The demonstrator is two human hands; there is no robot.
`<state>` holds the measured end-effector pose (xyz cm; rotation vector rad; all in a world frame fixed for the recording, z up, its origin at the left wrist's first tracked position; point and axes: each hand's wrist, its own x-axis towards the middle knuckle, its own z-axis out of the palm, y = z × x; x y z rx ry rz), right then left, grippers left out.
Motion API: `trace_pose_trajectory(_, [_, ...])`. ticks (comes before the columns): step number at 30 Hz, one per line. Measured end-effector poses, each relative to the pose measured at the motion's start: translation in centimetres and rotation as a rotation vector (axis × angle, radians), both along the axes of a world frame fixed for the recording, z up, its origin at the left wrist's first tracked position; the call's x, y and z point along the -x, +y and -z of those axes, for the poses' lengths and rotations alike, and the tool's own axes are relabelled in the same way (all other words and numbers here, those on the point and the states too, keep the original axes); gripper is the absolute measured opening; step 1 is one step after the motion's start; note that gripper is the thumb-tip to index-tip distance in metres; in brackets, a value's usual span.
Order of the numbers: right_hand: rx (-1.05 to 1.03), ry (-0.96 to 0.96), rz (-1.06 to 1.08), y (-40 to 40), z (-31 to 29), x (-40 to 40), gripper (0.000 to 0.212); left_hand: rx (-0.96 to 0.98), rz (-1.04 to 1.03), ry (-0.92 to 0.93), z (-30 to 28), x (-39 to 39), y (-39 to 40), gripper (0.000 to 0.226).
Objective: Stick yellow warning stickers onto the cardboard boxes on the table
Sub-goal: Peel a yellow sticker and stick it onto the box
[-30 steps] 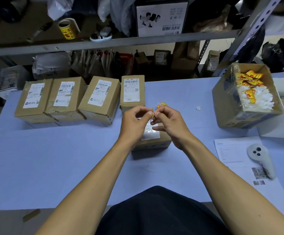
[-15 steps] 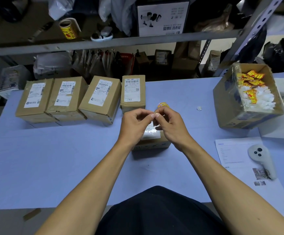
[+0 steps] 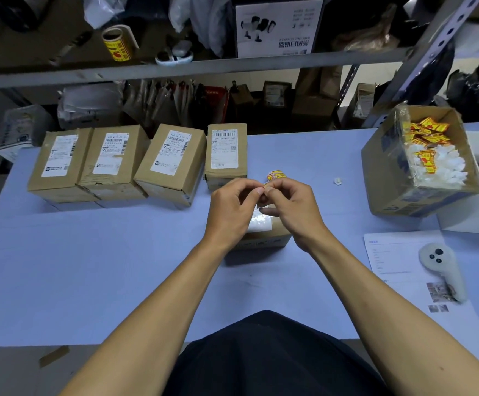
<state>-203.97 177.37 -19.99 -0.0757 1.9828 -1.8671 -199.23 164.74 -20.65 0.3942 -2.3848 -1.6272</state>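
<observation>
Both the left hand (image 3: 234, 208) and the right hand (image 3: 291, 210) pinch the yellow sticker (image 3: 275, 176) with curled fingertips, its free end poking up toward the far side. The cardboard box (image 3: 264, 234) it seems meant for lies straight below them on the counter (image 3: 118, 267), equally near to each. Since a second ago the fingertips have closed tighter together.

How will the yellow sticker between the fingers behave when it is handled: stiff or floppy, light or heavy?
The yellow sticker is probably floppy: it curls above the left hand and right hand that pinch it. It seems very light, held by fingertips alone. It may cling to the fingers.
</observation>
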Motion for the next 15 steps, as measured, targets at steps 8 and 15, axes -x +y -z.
trace_pose_trajectory(8, [0.018,0.011,-0.013,0.16,0.04,0.06,0.015,0.000,0.023,0.005,-0.15,0.13,-0.34,0.012])
trace_pose_trajectory(15, [-0.077,0.181,-0.045,0.07,-0.03,-0.04,0.015,-0.088,0.019,-0.023,-0.09,0.26,-0.52,0.010])
